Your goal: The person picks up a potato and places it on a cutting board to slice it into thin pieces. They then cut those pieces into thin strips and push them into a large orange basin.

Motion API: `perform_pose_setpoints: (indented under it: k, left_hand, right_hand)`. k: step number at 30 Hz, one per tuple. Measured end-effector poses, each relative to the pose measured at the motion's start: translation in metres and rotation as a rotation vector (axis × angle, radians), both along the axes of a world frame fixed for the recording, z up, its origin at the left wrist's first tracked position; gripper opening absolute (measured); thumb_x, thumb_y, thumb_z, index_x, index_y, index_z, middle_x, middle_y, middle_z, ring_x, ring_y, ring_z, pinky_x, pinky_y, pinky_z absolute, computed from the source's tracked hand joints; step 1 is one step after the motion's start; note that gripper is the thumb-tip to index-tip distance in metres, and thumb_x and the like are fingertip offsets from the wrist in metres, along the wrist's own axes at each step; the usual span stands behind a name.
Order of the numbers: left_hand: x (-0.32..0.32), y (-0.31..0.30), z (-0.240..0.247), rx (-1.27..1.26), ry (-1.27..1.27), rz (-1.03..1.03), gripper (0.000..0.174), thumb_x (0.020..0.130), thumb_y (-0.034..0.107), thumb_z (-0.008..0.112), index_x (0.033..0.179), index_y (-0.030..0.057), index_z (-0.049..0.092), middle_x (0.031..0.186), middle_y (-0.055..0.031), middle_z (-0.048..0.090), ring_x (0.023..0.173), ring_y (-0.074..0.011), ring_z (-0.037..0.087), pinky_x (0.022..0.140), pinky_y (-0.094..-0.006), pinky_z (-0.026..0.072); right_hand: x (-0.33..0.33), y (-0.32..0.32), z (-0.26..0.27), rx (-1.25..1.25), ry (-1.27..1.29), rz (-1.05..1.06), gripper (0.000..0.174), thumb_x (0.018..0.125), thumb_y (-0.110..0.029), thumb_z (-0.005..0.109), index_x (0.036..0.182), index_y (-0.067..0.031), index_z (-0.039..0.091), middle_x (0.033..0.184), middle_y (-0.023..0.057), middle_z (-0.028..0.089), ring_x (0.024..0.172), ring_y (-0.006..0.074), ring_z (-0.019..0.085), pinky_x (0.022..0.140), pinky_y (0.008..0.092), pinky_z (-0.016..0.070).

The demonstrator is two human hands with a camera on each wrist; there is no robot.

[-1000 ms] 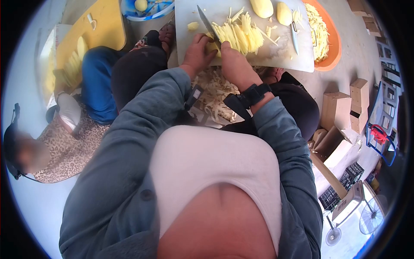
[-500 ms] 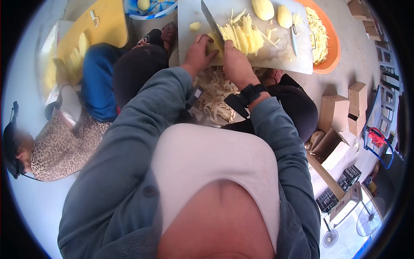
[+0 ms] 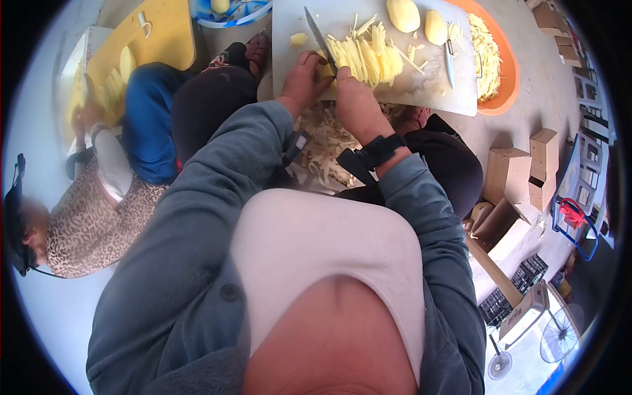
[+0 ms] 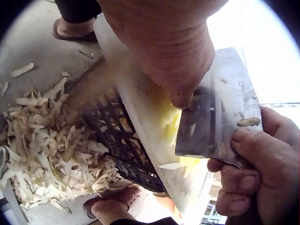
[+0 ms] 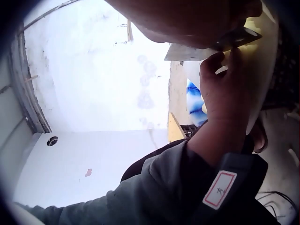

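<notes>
My right hand (image 3: pixel 357 104) grips a cleaver (image 3: pixel 317 36), its broad metal blade upright over the white cutting board (image 3: pixel 421 92). In the left wrist view, the right thumb lies against the side of the blade (image 4: pixel 220 108). Just left of the blade, my left hand (image 3: pixel 304 82) holds a potato piece (image 3: pixel 324 70) under bent fingers, fingertips right beside the metal. Most of that piece is hidden by the hand. A heap of cut potato strips (image 3: pixel 372 56) lies to the right of the cleaver.
Peeled potatoes (image 3: pixel 403 14) and a slim pale-blue tool (image 3: pixel 449 66) lie on the board. An orange basin (image 3: pixel 507 92) of strips stands at right. Peelings (image 4: pixel 51 140) lie below, beside a dark basket (image 4: pixel 126 145). Another person (image 3: pixel 99 224) sits left by a yellow board (image 3: pixel 164 39).
The cleaver rose and shifted slightly, then came down again beside the left fingers. My left hand keeps nearly the same place. At left, the other person's arm has moved.
</notes>
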State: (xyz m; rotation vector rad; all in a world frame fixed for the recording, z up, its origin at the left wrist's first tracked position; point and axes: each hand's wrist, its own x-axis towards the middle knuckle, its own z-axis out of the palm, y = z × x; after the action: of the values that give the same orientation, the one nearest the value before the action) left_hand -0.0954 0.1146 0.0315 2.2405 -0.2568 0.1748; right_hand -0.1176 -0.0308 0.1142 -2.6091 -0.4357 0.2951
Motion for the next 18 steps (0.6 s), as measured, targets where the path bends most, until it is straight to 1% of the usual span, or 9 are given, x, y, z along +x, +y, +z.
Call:
perform_pose_setpoints:
  k: [1, 6, 10, 12, 13, 15, 18]
  left_hand:
    - [0.000, 0.000, -0.001, -0.009, 0.011, -0.007, 0.034, 0.072, 0.013, 0.070, 0.102, 0.0064, 0.054, 0.111, -0.0137, 0.052, 0.098, -0.0355, 0.055, 0.080, -0.0384, 0.0475]
    - [0.001, 0.000, -0.002, 0.007, -0.009, 0.001, 0.035, 0.072, 0.012, 0.069, 0.103, 0.0063, 0.053, 0.111, -0.0136, 0.052, 0.097, -0.0350, 0.055, 0.079, -0.0383, 0.0478]
    - [0.001, 0.001, -0.004, 0.019, -0.022, -0.002, 0.036, 0.072, 0.012, 0.069, 0.104, 0.0067, 0.053, 0.111, -0.0133, 0.052, 0.096, -0.0344, 0.056, 0.078, -0.0376, 0.0483]
    - [0.000, 0.001, -0.004, 0.018, 0.008, -0.008, 0.036, 0.073, 0.013, 0.069, 0.105, 0.0069, 0.054, 0.112, -0.0130, 0.052, 0.096, -0.0341, 0.055, 0.079, -0.0375, 0.0482]
    - [0.000, 0.002, -0.004, 0.019, 0.038, -0.013, 0.036, 0.073, 0.014, 0.069, 0.105, 0.0072, 0.054, 0.112, -0.0127, 0.051, 0.097, -0.0339, 0.055, 0.079, -0.0375, 0.0480]
    - [0.001, 0.003, -0.003, 0.032, -0.005, -0.022, 0.036, 0.074, 0.015, 0.069, 0.105, 0.0074, 0.054, 0.112, -0.0123, 0.051, 0.097, -0.0335, 0.055, 0.080, -0.0376, 0.0478]
    - [0.001, 0.003, -0.004, 0.043, -0.052, -0.035, 0.034, 0.076, 0.016, 0.069, 0.105, 0.0077, 0.055, 0.113, -0.0117, 0.051, 0.099, -0.0329, 0.055, 0.081, -0.0377, 0.0473]
  right_hand:
    - [0.000, 0.002, 0.001, 0.000, 0.000, 0.000, 0.019, 0.077, 0.007, 0.047, 0.095, 0.0065, 0.042, 0.076, 0.0288, 0.060, 0.076, 0.0430, 0.063, 0.068, 0.0473, 0.0505]
    - [0.002, 0.005, 0.003, 0.030, 0.027, -0.008, 0.019, 0.076, 0.007, 0.047, 0.095, 0.0066, 0.042, 0.077, 0.0286, 0.061, 0.076, 0.0427, 0.062, 0.068, 0.0471, 0.0505]
    - [0.010, 0.006, -0.025, 0.033, 0.003, -0.022, 0.020, 0.077, 0.006, 0.048, 0.096, 0.0070, 0.041, 0.077, 0.0292, 0.061, 0.076, 0.0431, 0.062, 0.067, 0.0477, 0.0501]
    - [0.012, 0.007, -0.027, -0.002, 0.042, -0.034, 0.017, 0.085, -0.002, 0.043, 0.101, 0.0048, 0.042, 0.086, 0.0281, 0.062, 0.080, 0.0409, 0.063, 0.071, 0.0454, 0.0513]
    - [0.012, 0.005, -0.025, 0.000, 0.039, -0.032, 0.017, 0.085, -0.002, 0.043, 0.101, 0.0048, 0.042, 0.086, 0.0281, 0.062, 0.080, 0.0409, 0.063, 0.071, 0.0454, 0.0513]
    - [0.013, -0.001, -0.019, 0.082, 0.080, -0.065, 0.017, 0.085, -0.001, 0.043, 0.100, 0.0056, 0.041, 0.086, 0.0299, 0.061, 0.081, 0.0429, 0.062, 0.072, 0.0469, 0.0501]
    - [0.016, -0.003, -0.020, 0.078, 0.107, -0.109, 0.018, 0.083, 0.000, 0.045, 0.100, 0.0059, 0.041, 0.085, 0.0308, 0.060, 0.081, 0.0447, 0.061, 0.072, 0.0484, 0.0490]
